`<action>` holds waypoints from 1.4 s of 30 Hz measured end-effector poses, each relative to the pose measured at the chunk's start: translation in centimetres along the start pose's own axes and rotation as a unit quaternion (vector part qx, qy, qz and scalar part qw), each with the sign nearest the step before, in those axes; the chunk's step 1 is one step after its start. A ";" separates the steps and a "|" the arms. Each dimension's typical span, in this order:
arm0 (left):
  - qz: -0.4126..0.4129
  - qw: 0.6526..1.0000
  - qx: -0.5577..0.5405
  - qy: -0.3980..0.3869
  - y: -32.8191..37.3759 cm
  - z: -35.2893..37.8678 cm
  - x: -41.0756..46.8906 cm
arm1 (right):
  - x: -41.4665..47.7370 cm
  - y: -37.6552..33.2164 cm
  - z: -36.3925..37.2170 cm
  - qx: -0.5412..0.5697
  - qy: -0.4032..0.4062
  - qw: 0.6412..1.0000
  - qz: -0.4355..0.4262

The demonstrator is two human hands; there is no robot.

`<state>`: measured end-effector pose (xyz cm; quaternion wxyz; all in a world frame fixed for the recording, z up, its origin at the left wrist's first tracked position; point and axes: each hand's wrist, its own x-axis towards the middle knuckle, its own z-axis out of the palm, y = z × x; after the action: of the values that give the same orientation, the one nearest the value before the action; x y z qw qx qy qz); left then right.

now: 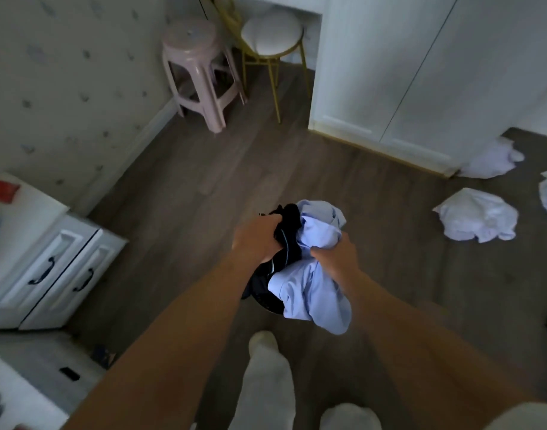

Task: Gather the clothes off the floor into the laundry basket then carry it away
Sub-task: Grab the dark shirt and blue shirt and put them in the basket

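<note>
Bundle: pale blue shirt [315,283] and black garment [289,231], crumpled together, blue cloth hanging down; held above the wood floor [188,197], mid-frame.
Left hand [256,240]: fingers curled into the black garment.
Right hand [337,254]: clenched on the pale blue shirt, close beside the left.
Floor, right: pale heap [476,215], well apart, near the white wardrobe [390,72].

Dim room. We see a grey plank floor [204,187]; patterned wall [64,72] at 10 o'clock; pink stool [194,66] and gold-legged cushioned stool [272,32] at 12; white wardrobe [405,72] at 1; dark-handled white cabinet [49,268] at 8.
</note>
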<state>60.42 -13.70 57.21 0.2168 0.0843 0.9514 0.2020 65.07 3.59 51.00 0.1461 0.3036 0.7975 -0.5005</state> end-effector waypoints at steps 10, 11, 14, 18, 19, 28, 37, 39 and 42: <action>-0.021 0.994 -0.093 -0.061 -6.7 13.2 9.4 | 10.1 10.2 5.6 -0.010 0.009 0.997 0.080; -0.029 0.993 -0.099 -0.060 -7.5 14.9 10.1 | 11.2 11.3 6.4 -0.001 0.005 0.996 0.091; -0.045 0.995 -0.069 -0.063 -10.4 20.3 11.9 | 13.7 14.5 10.0 0.018 -0.001 0.994 0.112; -0.070 0.993 0.022 -0.093 -14.0 24.6 12.7 | 15.0 16.7 14.4 0.019 -0.088 0.990 0.104; -0.075 0.991 0.035 -0.106 -15.0 25.5 12.7 | 15.7 17.4 15.5 0.009 -0.109 0.989 0.098; -0.061 0.967 0.049 -0.243 -17.2 31.3 16.0 | 20.6 23.2 18.3 -0.316 -0.175 0.926 -0.110; -0.039 0.970 0.120 -0.207 -19.2 37.7 18.5 | 27.7 30.9 22.5 -0.461 -0.246 0.853 -0.013; -0.045 0.970 0.110 -0.212 -19.3 39.4 19.5 | 28.4 31.1 22.8 -0.453 -0.243 0.858 -0.003; -0.042 0.972 0.089 -0.214 -19.5 40.8 20.8 | 28.9 31.1 22.4 -0.385 -0.226 0.894 0.039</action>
<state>58.64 -11.99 7.47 0.4153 0.1044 0.8997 0.0848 60.75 3.23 3.23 0.4476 0.1333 0.8606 -0.2032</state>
